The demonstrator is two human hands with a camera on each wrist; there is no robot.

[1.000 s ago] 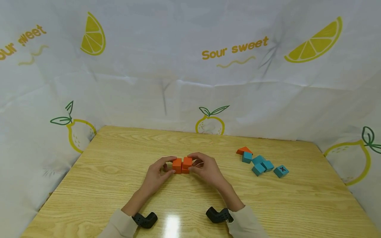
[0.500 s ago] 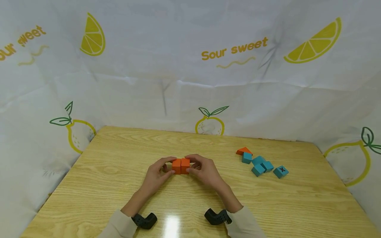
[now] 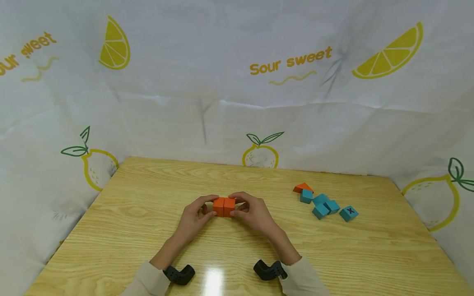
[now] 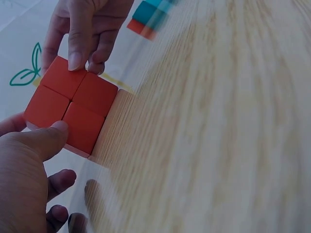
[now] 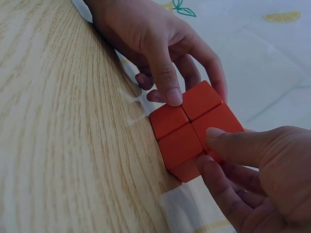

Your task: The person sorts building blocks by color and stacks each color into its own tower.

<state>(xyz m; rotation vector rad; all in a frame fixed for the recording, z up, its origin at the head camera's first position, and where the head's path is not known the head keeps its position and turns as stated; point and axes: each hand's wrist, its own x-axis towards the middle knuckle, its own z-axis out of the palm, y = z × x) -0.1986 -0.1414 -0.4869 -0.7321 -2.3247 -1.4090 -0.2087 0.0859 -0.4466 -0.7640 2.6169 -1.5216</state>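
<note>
Several orange cube blocks form a stack two wide and two high on the wooden table (image 3: pixel 163 230). My left hand (image 3: pixel 190 218) pinches the left column; its thumb (image 4: pixel 53 136) lies where the upper left block (image 4: pixel 46 104) meets the lower left block (image 4: pixel 85 125). From the other side my right hand (image 3: pixel 257 211) pinches the upper right block (image 5: pixel 216 124), thumb on its near face. Both columns stand side by side with a thin seam between them. In the head view the fingertips behind the stack are partly hidden.
To the right lie several blue blocks (image 3: pixel 321 211), one of them a blue block with a dark X (image 3: pixel 349 213). An orange triangular block (image 3: pixel 303 188) sits behind them. A white lemon-print cloth (image 3: pixel 177 123) hangs around the table's back and sides.
The right hand has moved slightly left, bringing the upper right block against the upper left one and closing the gap. The left hand has stayed nearly still.
</note>
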